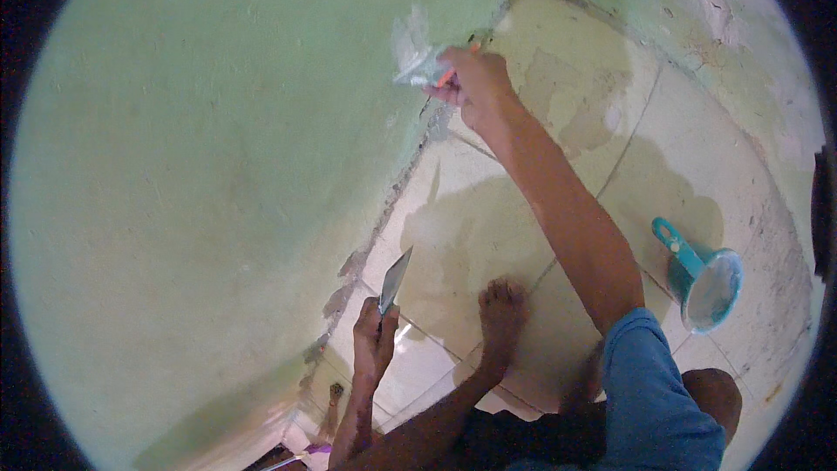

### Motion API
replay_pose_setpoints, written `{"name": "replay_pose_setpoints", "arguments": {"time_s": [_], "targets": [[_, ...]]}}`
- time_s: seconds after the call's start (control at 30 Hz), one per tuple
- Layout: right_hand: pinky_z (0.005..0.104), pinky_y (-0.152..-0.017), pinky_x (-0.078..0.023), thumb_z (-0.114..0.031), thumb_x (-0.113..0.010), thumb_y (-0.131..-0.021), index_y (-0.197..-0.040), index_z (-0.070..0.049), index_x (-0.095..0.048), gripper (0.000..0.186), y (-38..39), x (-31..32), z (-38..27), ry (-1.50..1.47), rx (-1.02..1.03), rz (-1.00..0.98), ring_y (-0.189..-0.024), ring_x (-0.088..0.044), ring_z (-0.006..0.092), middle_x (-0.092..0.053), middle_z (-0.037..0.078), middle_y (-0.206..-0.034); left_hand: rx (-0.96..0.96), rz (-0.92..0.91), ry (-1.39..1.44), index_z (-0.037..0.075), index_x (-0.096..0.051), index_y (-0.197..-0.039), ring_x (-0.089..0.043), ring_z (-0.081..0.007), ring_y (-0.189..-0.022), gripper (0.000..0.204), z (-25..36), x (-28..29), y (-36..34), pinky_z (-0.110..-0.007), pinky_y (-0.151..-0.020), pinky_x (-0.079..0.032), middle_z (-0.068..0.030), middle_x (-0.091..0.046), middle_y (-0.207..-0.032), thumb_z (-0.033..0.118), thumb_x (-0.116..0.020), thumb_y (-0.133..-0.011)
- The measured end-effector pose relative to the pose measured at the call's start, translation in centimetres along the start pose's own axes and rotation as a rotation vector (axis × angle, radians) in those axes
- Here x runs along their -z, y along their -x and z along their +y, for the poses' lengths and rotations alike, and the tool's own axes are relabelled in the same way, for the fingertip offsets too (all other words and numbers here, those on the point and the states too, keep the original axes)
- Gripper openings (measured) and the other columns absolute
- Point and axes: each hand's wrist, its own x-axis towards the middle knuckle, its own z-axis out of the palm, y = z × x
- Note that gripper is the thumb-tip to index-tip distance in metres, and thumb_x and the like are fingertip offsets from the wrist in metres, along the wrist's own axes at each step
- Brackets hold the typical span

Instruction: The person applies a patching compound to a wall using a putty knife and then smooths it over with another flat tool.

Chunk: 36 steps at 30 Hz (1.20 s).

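Note:
My right hand [479, 78] reaches far out to the low part of the green wall [218, 139], closed round the orange handle of a putty knife [422, 68]. Its wide blade lies against the wall, just under a whitish patch of filler [410, 35]. Nearer to me, my left hand [375, 340] is closed round the lower end of a second putty knife [396, 279]. That one's grey metal blade points up and away, apart from the wall; its handle is hidden in my fist.
A turquoise dipper [713, 290] with whitish paste inside stands at the right on pale floor tiles [610, 288]. Rough, chipped edging [392, 192] runs where wall meets floor. My bare foot [501, 305] is between my arms. Another wall [724, 0] has peeling paint.

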Motion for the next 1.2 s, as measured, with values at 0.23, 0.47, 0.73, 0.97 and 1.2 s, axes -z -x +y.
{"name": "replay_pose_setpoints", "arguments": {"time_s": [0.23,0.47,0.73,0.97,1.2], "targets": [[0.0426,-0.073,-0.060,-0.008,-0.062,-0.081,-0.096,0.008,-0.055,0.023,0.6,-2.5,-6.9,0.099,0.315,-0.231,-0.088,-0.061,0.0259,-0.057,0.016,-0.096,0.027,-0.020,0.032,-0.002,-0.053,-0.089,-0.045,-0.0161,-0.067,0.012,1.6,-0.4,-0.5,-0.028,-0.059,-0.039,-0.0076,-0.047,-0.077,0.010,-0.054,-0.092],[0.0403,-0.064,-0.058,-0.008,-0.063,-0.079,-0.096,0.005,-0.057,0.022,-1.1,2.5,-0.3,0.177,0.056,0.073,-0.082,-0.061,0.0238,-0.059,0.014,-0.094,0.029,-0.050,0.047,-0.001,-0.054,-0.090,-0.045,-0.0161,-0.066,0.011,2.2,-0.9,-0.3,-0.029,-0.059,-0.039,-0.0076,-0.046,-0.076,0.009,-0.055,-0.092],[0.0354,-0.056,-0.051,-0.008,-0.059,-0.079,-0.087,0.004,-0.057,0.014,-0.4,-1.4,-2.1,0.301,0.337,0.054,-0.068,-0.059,0.0210,-0.060,0.010,-0.078,0.091,-0.044,0.006,-0.001,-0.054,-0.089,-0.045,-0.0148,-0.064,0.011,2.7,-0.8,0.5,-0.028,-0.057,-0.039,-0.0068,-0.047,-0.076,0.010,-0.055,-0.092],[0.0367,-0.059,-0.043,-0.014,-0.057,-0.082,-0.083,0.005,-0.055,0.019,4.1,-3.3,0.2,0.719,0.885,-0.031,-0.068,-0.055,0.0182,-0.059,0.015,-0.074,0.050,-0.055,-0.002,-0.001,-0.054,-0.088,-0.046,-0.0118,-0.066,0.011,1.8,-0.9,0.7,-0.027,-0.058,-0.040,-0.0039,-0.047,-0.075,0.009,-0.054,-0.093],[0.0397,-0.071,-0.047,-0.014,-0.058,-0.082,-0.094,0.005,-0.059,0.022,3.0,0.1,0.9,0.831,0.658,-0.095,-0.079,-0.058,0.0300,-0.062,0.019,-0.083,0.120,0.011,0.245,0.002,-0.050,-0.095,-0.048,-0.0103,-0.068,0.012,0.9,-1.6,0.3,-0.026,-0.060,-0.042,-0.0035,-0.052,-0.079,0.013,-0.051,-0.095]]}}
